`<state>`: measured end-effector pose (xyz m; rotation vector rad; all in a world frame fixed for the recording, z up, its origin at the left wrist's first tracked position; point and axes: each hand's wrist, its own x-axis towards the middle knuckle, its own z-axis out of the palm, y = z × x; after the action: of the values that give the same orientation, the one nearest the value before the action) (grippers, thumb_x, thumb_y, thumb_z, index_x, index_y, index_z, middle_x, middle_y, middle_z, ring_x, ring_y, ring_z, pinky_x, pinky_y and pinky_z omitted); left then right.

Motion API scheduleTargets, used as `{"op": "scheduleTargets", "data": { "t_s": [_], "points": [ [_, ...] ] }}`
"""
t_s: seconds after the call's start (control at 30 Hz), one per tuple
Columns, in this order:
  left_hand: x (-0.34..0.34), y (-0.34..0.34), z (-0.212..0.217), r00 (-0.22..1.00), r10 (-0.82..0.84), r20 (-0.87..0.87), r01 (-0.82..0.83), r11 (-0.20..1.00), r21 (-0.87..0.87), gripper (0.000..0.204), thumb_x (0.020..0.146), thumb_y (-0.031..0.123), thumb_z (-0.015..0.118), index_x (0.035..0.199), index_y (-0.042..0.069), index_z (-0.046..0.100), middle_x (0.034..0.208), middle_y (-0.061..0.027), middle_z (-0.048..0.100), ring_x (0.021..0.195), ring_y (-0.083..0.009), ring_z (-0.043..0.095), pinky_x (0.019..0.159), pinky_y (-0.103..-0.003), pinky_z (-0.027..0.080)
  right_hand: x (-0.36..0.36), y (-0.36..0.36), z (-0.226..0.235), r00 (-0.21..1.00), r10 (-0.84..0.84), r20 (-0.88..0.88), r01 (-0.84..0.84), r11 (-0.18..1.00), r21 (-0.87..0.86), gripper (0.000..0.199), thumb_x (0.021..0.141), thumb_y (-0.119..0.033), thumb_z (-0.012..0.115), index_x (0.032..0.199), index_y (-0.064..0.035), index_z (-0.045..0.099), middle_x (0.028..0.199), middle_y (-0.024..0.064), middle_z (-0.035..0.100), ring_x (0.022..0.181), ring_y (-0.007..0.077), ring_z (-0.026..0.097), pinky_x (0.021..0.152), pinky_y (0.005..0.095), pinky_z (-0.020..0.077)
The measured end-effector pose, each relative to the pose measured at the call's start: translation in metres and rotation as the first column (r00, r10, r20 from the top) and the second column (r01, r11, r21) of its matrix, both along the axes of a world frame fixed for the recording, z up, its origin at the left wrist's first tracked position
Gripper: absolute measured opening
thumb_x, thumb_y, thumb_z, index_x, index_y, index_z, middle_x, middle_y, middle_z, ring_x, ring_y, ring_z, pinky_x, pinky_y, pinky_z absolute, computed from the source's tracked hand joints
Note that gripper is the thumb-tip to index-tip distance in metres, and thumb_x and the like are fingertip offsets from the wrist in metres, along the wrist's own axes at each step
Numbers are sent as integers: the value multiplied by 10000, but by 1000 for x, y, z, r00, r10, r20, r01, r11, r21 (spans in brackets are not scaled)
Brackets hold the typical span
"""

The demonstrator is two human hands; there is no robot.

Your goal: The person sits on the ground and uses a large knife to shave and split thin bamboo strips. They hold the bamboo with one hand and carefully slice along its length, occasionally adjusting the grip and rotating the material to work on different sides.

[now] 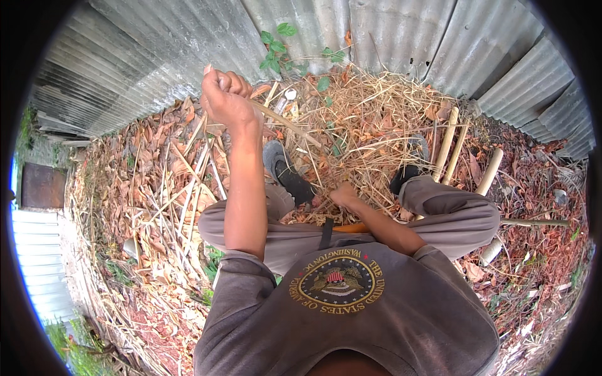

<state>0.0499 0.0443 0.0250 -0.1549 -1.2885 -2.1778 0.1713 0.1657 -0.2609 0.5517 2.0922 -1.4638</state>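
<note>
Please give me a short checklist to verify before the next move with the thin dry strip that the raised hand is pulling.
1. Left hand closed on the thin dry tan bamboo strip: ok.
2. Strip runs unbroken from the raised fist down toward the right hand: ok, as far as visible.
3. Right hand's grip on the strip's lower end: cannot tell, dry straw hides it.
4. Black shoes away from the strip's line: not ok, the left shoe lies close beside it.
5. Orange-handled tool at the lap: cannot tell whether it is held.
</note>
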Motion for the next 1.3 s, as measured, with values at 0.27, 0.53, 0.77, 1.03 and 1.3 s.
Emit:
{"op": "scheduleTargets", "data": {
  "t_s": [0.27, 0.53, 0.77, 1.03, 1.3],
  "points": [
    [-20, -4, -8, 996, 93, -14, -91, 991, 96, 388, 976, 384, 402, 667, 151, 363, 566, 22, 319, 491, -84, 262, 471, -248, 220, -7, -32, 52, 919, 15, -395, -83, 984, -156, 282, 732, -136, 647, 941, 51, 619, 700, 144, 622, 618, 236, 592, 610, 363, 474],
    [-16, -9, -16, 978, 176, -110, -163, 979, 120, 369, 991, 374, 504, 747, 107, 429, 691, -2, 394, 601, -91, 338, 550, -237, 317, 6, -17, -24, 998, -40, 46, 47, 982, -182, 357, 736, -102, 631, 1033, 95, 627, 694, 168, 648, 573, 259, 628, 574, 336, 500],
    [-11, -12, -16, 989, 49, -138, -27, 988, 155, 378, 1000, 421, 484, 811, 94, 470, 723, -17, 437, 627, -113, 401, 619, -271, 363, -3, -2, -36, 990, -95, 107, 119, 961, -251, 118, 738, -103, 636, 773, 9, 641, 627, 117, 636, 515, 189, 607, 530, 341, 491],
    [-2, -5, 0, 993, -25, -112, 12, 993, -122, 341, 981, 386, 565, 877, 72, 484, 750, -15, 475, 617, -118, 420, 617, -280, 400, -7, -9, 82, 960, 3, -281, -99, 940, -328, 82, 758, -83, 626, 757, -24, 569, 603, 34, 541, 537, 134, 519, 515, 328, 426],
    [-6, 2, -12, 996, -62, -63, 47, 976, -212, 424, 994, 447, 516, 788, 83, 444, 574, 38, 308, 507, -67, 281, 480, -234, 244, -1, -26, 132, 880, -46, -474, -199, 869, -453, 129, 753, -64, 619, 709, -39, 500, 574, 1, 476, 520, 106, 469, 491, 323, 380]
  ]
}}
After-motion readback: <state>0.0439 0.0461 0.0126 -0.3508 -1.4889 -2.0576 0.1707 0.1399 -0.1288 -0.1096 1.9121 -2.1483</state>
